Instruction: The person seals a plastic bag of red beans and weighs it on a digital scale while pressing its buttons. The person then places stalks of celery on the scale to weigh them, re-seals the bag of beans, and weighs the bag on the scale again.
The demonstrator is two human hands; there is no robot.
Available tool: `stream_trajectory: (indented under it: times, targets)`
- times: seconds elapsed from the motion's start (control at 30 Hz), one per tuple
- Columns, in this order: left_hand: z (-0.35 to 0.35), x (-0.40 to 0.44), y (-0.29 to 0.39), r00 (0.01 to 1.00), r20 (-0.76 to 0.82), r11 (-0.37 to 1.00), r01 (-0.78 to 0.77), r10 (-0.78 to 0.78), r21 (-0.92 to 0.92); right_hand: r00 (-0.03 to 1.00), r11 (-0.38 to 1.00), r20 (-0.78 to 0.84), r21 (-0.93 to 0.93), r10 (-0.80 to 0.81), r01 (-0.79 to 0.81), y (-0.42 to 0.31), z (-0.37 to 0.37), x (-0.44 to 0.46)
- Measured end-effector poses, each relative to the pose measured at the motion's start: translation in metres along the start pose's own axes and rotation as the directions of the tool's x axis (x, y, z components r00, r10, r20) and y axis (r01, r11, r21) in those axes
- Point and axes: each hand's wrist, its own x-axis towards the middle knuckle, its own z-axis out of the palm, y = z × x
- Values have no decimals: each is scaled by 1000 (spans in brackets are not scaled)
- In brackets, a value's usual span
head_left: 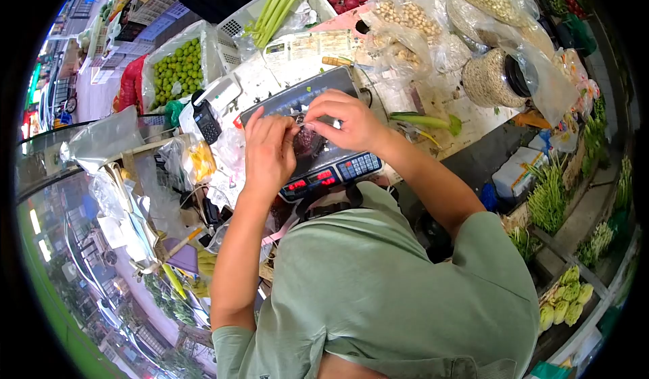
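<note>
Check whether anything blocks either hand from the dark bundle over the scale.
Nothing visible does. The left hand and right hand meet right above the dark bundle, fingertips apparently pinching its top. The scale lies beneath, not between.

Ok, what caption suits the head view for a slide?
Left hand and right hand close together above a digital scale with lit red digits.

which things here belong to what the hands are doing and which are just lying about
In the job:
- left hand and right hand
- small pale thing at their fingers
- dark bundle below, contents unclear
- lit scale

Lying about, it seems:
- green fruit
- long green stalks
- big jar
- cabbages
</note>
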Motion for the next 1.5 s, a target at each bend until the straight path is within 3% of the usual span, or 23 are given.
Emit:
stream_trajectory:
  times: [0.27,0.53,0.63,0.93,1.1,1.2,1.27,1.37,1.5]
  targets:
    - [-20,-7,-4,997,73,994,11,-19,109,998,998,-14,-8,66,-66,-3,7,-1]
    - [-20,-13,-3,997,66,998,35,-39,54,998,997,55,-61,-44,48,0,9,5]
    - [-32,-19,-6,993,78,995,86,-89,50,1000,999,22,-50,-3,4,-1,12,2]
    - [-21,-27,-23,998,56,1000,13,-12,-18,988,994,118,-49,-96,102,-3,11,8]
    - [-23,-30,-25,999,52,1000,4,-3,-10,994,996,93,-68,-49,55,-5,17,4]
    - [-31,-35,-21,993,81,990,92,-84,-103,997,999,70,-47,26,-23,-8,20,-2]
    - [-31,-44,-21,963,96,894,271,-254,-357,995,997,67,-11,78,-78,-9,20,-4]
    - [-22,-50,-29,954,70,843,292,-293,-453,991,993,77,15,112,-114,-7,20,-3]
    - [-24,-50,-26,956,64,868,288,-287,-405,988,991,83,35,129,-132,-5,20,-2]
